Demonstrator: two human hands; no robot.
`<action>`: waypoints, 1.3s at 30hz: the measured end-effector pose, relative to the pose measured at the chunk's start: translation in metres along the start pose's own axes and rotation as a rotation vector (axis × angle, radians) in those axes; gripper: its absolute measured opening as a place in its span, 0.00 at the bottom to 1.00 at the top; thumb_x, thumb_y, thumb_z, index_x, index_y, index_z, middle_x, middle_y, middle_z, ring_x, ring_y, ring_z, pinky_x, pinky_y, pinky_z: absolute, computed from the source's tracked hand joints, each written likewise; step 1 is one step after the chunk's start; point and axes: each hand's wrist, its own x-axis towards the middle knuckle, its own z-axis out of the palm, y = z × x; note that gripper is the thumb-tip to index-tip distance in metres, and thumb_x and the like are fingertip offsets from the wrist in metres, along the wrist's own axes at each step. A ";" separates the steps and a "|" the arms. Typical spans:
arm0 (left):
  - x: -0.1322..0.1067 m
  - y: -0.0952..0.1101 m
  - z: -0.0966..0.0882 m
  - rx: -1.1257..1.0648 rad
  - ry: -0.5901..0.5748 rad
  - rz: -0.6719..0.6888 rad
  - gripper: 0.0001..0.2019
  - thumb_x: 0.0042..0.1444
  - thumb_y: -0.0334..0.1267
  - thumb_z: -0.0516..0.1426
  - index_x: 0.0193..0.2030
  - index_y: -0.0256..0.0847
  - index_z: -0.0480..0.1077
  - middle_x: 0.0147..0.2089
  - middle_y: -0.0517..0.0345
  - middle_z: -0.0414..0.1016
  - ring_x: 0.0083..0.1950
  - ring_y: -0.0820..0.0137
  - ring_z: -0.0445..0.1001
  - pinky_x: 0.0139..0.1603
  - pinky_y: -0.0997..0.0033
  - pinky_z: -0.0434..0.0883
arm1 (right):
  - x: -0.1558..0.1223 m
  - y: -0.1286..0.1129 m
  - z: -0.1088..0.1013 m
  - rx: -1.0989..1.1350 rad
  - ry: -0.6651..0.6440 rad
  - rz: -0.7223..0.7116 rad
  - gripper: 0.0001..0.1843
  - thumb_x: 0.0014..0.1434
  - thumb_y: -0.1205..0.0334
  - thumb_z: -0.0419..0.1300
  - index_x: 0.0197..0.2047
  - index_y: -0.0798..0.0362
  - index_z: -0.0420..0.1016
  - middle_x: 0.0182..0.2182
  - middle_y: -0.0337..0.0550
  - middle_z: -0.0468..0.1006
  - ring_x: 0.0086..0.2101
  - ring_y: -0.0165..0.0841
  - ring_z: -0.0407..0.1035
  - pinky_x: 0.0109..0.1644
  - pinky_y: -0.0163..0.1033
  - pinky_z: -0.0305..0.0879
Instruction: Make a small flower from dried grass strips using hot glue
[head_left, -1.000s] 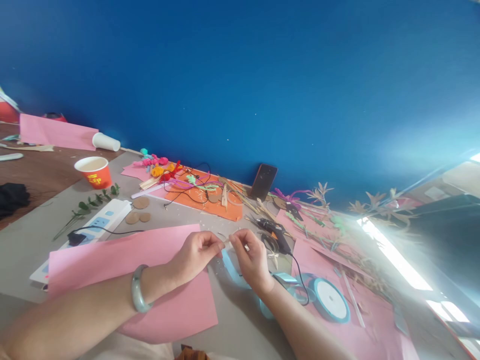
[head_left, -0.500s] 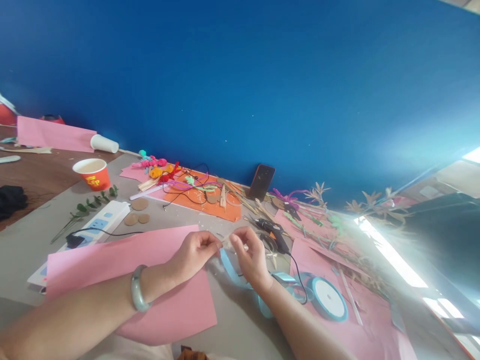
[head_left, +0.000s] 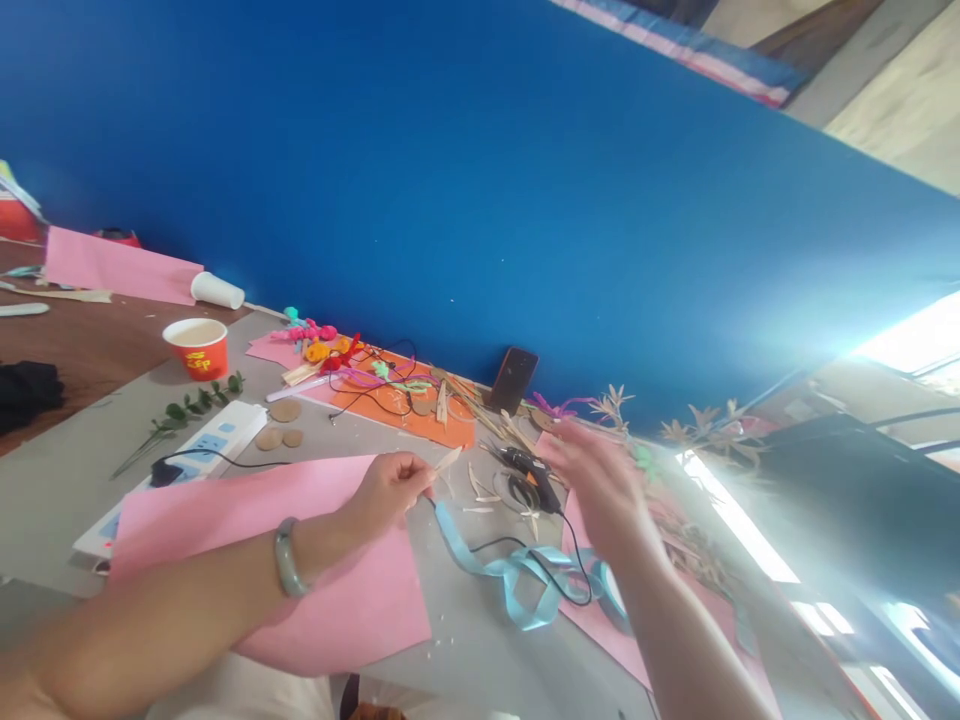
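Observation:
My left hand (head_left: 390,492), a bracelet on its wrist, is closed in a pinch over the pink sheet (head_left: 330,630). A pale, dry leaf-like piece (head_left: 448,461) sticks out from its fingertips. The end of a light blue ribbon (head_left: 454,540) also meets these fingers. From there the ribbon runs in loose loops to its spool (head_left: 611,595), mostly hidden behind my right forearm. My right hand (head_left: 600,485), slightly blurred, is raised with fingers stretched out and nothing visible in them. It is near a black glue gun (head_left: 541,478) and dried stems.
A phone (head_left: 514,380) leans against the blue wall (head_left: 360,180). Left are a power strip (head_left: 225,430), a leafy sprig (head_left: 176,415), wooden discs (head_left: 285,411) and a paper cup (head_left: 196,350). Wires and pipe cleaners lie on orange paper (head_left: 450,432). A black cord crosses the ribbon.
My right hand has left my left hand and moved right, its fingers opening out. The left hand keeps its pinch, and the pale piece now shows clearly. The view has shifted slightly.

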 end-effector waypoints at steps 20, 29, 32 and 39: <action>-0.002 0.009 0.000 -0.030 0.037 0.082 0.14 0.53 0.46 0.57 0.28 0.35 0.70 0.26 0.58 0.71 0.22 0.78 0.59 0.24 0.76 0.58 | -0.037 0.023 0.067 -0.103 -0.210 0.077 0.11 0.52 0.52 0.63 0.32 0.52 0.78 0.31 0.46 0.80 0.34 0.39 0.72 0.40 0.42 0.65; -0.007 0.016 0.001 -0.023 0.064 0.114 0.15 0.53 0.46 0.58 0.27 0.34 0.71 0.23 0.59 0.68 0.21 0.78 0.58 0.22 0.77 0.55 | -0.024 0.024 0.108 0.363 -0.278 0.330 0.15 0.47 0.50 0.67 0.22 0.53 0.75 0.21 0.37 0.70 0.25 0.30 0.59 0.34 0.37 0.56; -0.006 0.017 0.002 -0.010 0.073 0.131 0.14 0.53 0.45 0.58 0.26 0.34 0.71 0.23 0.58 0.69 0.22 0.77 0.60 0.23 0.77 0.57 | -0.026 0.023 0.114 0.434 -0.298 0.362 0.15 0.46 0.51 0.68 0.20 0.53 0.72 0.20 0.37 0.69 0.26 0.30 0.59 0.34 0.37 0.55; -0.003 0.009 0.000 0.016 0.046 0.162 0.13 0.55 0.43 0.57 0.27 0.34 0.72 0.24 0.58 0.70 0.23 0.77 0.61 0.24 0.76 0.59 | -0.029 0.026 0.122 0.541 -0.325 0.436 0.13 0.48 0.53 0.67 0.22 0.53 0.72 0.19 0.34 0.64 0.25 0.29 0.57 0.35 0.37 0.54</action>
